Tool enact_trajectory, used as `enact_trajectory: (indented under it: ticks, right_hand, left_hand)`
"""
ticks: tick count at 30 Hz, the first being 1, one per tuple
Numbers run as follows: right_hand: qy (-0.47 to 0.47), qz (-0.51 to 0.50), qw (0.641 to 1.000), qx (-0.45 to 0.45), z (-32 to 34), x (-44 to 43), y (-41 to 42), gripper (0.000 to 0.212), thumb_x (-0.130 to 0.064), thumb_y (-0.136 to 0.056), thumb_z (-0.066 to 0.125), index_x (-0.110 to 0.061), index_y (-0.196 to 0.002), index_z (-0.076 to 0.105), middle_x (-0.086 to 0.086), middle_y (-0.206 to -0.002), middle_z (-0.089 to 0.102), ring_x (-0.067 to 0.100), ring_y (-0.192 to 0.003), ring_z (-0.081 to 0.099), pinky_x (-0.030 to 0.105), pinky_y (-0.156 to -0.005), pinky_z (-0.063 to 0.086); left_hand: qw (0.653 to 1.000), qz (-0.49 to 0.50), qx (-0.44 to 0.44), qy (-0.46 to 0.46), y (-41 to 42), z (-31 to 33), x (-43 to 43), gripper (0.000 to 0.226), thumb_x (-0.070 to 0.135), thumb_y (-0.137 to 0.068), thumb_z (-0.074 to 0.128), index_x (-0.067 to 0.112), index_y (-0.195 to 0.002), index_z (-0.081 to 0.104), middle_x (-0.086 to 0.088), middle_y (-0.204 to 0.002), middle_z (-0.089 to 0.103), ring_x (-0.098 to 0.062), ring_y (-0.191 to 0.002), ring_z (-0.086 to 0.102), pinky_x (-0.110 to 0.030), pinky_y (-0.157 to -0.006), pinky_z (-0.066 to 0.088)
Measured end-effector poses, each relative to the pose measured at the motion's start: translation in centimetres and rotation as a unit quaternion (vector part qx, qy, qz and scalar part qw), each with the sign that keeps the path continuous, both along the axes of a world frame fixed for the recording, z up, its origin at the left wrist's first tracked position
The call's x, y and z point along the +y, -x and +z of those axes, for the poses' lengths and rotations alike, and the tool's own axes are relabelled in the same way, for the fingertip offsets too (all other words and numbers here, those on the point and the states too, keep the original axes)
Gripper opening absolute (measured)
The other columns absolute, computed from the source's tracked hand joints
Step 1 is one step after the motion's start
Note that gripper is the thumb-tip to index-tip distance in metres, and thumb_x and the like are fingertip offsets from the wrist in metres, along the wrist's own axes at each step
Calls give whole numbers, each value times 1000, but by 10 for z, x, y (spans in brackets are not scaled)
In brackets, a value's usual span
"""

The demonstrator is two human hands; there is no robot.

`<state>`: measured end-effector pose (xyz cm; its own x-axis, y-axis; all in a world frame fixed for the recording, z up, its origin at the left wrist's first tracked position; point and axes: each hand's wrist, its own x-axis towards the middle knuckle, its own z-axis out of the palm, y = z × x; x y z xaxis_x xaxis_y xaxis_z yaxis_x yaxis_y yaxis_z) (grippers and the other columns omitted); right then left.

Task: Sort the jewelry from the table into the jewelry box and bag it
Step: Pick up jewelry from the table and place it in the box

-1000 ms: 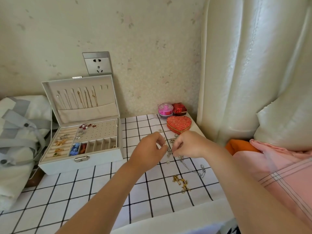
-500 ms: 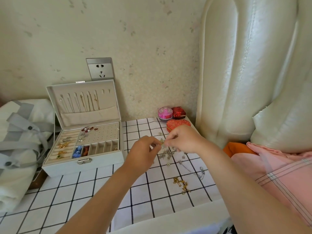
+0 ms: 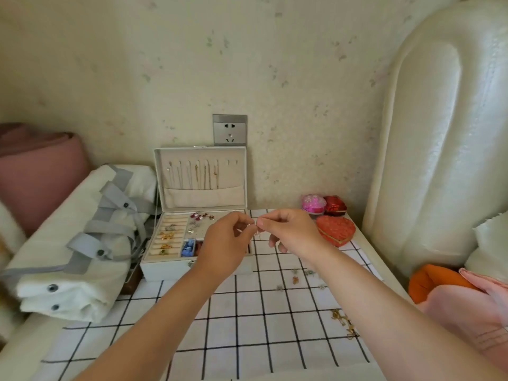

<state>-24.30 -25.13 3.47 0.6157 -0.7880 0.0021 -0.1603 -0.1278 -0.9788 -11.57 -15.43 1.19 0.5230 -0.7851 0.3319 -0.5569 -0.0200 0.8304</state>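
A small silvery earring, too tiny to make out in detail, is held in the air between two hands just above the front right corner of an open jewelry box. The left hand pinches one end of it with thumb and forefinger; the right hand pinches the other end the same way, its remaining fingers loosely curled. The two sets of fingertips nearly touch.

The box sits on a table covered in a white cloth with a black grid. Its lid stands upright with thin chains hanging inside. The tray below holds rings in padded rows on the left, studs on a perforated panel, and small compartments along the front.

More loose pieces lie scattered on the cloth to the right, with a gold tangle near the table edge. A red heart-shaped tin sits behind them. A white bag with grey straps rests left of the box.

To do this well, probably keep both pinches firm, move low over the tray, and release only once the piece sits on the panel.
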Motion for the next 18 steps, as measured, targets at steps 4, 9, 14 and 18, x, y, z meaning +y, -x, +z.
enact_trajectory:
  ticks: [4, 9, 14, 18]
  right_hand:
    - [-53, -4, 998, -27, -1, 16, -30, 11, -20, -89, 75, -10, -90, 76, 7, -86, 76, 15, -55, 58, 24, -43, 36]
    - [-68, -1, 998, -16, -3, 31, -58, 16, -24, -88, 76, -8, -92, 75, 4, -86, 78, 18, -54, 61, 26, -45, 41]
    - [-56, -19, 998, 19, -7, 30, -77, 17, -24, -87, 77, -8, -91, 75, 4, -83, 78, 20, -55, 62, 27, -46, 44]
    - [-99, 21, 995, 21, -11, 23, -87, 21, -22, -87, 76, -6, -100, 74, 9, -91, 77, 20, -59, 63, 28, -49, 46]
  left_hand:
    - [1000, -26, -6, -16, -31, 4, 20, 5, 26, -91, 67, 29, -88, 70, 12, -77, 67, 2, -67, 57, -13, -63, 44]
    - [998, -27, -52, -25, -58, 3, 34, 8, 26, -91, 67, 31, -85, 69, 13, -76, 65, 2, -68, 57, -10, -62, 42]
    - [992, -25, -112, -57, -75, -1, 31, 6, 30, -93, 64, 26, -90, 68, 10, -79, 66, -5, -67, 59, -28, -66, 53]
    - [994, -13, -91, -67, -89, -5, 27, 8, 31, -94, 61, 26, -93, 68, 9, -82, 68, -5, -73, 60, -28, -70, 52]
